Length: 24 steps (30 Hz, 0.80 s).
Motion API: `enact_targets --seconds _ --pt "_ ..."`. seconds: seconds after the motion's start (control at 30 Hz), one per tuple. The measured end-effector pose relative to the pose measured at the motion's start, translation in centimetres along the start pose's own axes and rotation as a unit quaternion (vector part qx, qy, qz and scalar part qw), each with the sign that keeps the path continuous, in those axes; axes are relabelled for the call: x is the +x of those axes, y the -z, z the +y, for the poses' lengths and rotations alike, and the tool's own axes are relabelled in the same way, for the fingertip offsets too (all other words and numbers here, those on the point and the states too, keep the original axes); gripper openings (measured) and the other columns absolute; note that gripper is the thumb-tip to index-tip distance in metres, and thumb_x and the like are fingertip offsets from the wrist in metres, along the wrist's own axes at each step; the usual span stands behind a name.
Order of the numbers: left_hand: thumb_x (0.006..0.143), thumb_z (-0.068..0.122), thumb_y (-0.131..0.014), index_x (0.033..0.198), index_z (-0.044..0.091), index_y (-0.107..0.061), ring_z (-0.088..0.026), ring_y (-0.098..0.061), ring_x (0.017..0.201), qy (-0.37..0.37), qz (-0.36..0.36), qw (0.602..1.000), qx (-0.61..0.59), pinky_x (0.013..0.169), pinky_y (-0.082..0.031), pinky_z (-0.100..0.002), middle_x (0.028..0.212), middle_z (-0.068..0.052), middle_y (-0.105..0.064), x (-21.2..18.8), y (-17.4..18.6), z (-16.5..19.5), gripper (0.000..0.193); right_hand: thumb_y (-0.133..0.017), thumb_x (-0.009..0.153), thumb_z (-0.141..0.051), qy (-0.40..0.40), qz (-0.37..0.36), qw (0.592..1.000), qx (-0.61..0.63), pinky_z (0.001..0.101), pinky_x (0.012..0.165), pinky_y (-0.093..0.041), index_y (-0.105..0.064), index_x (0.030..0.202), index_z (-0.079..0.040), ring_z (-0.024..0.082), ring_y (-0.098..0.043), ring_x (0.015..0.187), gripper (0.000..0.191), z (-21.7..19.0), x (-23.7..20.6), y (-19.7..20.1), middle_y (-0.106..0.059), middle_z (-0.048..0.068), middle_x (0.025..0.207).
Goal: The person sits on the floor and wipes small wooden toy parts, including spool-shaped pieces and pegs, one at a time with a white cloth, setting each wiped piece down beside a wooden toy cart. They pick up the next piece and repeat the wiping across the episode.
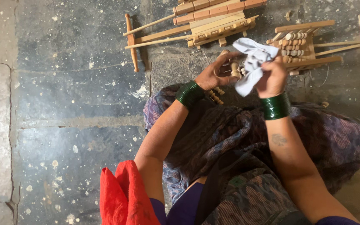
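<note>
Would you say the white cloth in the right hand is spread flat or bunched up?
Bunched up: the white cloth is crumpled in the right hand, folds hanging, beside the wooden piece the left hand grips.

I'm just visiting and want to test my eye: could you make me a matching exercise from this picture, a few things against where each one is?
Things:
1. white cloth
2. small wooden piece
3. green bangles
4. red cloth

Places:
A. on a wrist
B. in the left hand
C. bottom of the picture, by the left arm
D. in the right hand

Pairs: 1-D, 2-B, 3-A, 4-C
</note>
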<state>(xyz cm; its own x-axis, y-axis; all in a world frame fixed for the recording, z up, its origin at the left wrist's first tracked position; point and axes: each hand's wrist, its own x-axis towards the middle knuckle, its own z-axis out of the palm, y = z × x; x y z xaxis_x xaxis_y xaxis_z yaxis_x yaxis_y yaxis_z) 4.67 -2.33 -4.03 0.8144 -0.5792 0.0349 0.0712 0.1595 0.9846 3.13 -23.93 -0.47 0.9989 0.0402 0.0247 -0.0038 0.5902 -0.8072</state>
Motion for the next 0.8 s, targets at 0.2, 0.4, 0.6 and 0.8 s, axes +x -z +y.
enact_targets --seconds 0.2,0.4,0.6,0.8 --pt "0.078 0.018 -0.089 0.151 0.016 -0.038 -0.028 -0.054 0.138 0.045 0.0 0.998 0.048 0.119 -0.045 -0.045 0.146 -0.013 -0.055 0.0 -0.1 -0.2 0.09 -0.048 0.07 0.008 0.09 0.118 0.986 -0.075 0.0308 0.08 -0.056 -0.061 0.116 -0.002 0.019 -0.064 0.09 0.049 2.1 0.7 -1.4 -0.07 0.009 0.105" --pt "0.078 0.01 -0.086 0.15 0.014 -0.04 -0.027 -0.066 0.123 0.051 -0.005 0.999 -0.017 0.111 -0.053 -0.042 0.132 -0.01 -0.062 -0.1 0.4 -1.1 0.085 -0.055 0.089 0.013 0.179 0.1 0.978 -0.04 0.0349 0.098 -0.055 -0.06 0.117 0.002 0.021 -0.064 0.102 0.031 2.5 2.6 -0.8 -0.067 0.01 0.112" --pt "0.086 -0.002 -0.081 0.148 0.01 -0.044 -0.031 -0.065 0.123 0.035 -0.026 0.998 -0.041 0.112 -0.053 -0.042 0.129 -0.015 -0.062 0.1 0.0 -1.6 0.074 -0.064 0.096 -0.002 0.228 0.062 0.964 -0.124 0.0377 0.098 -0.059 -0.059 0.117 -0.007 0.02 -0.062 0.106 0.022 2.8 2.0 -2.0 -0.067 0.008 0.118" --pt "0.082 -0.003 -0.079 0.148 0.006 -0.041 -0.03 -0.055 0.135 0.006 0.037 0.983 -0.18 0.117 -0.047 -0.045 0.142 -0.017 -0.056 0.1 1.0 -1.4 0.077 -0.062 0.101 -0.03 0.075 0.075 0.943 -0.315 0.0291 0.072 -0.06 -0.063 0.133 -0.01 0.018 -0.066 0.093 0.037 5.7 -1.7 -1.8 -0.069 0.01 0.121"
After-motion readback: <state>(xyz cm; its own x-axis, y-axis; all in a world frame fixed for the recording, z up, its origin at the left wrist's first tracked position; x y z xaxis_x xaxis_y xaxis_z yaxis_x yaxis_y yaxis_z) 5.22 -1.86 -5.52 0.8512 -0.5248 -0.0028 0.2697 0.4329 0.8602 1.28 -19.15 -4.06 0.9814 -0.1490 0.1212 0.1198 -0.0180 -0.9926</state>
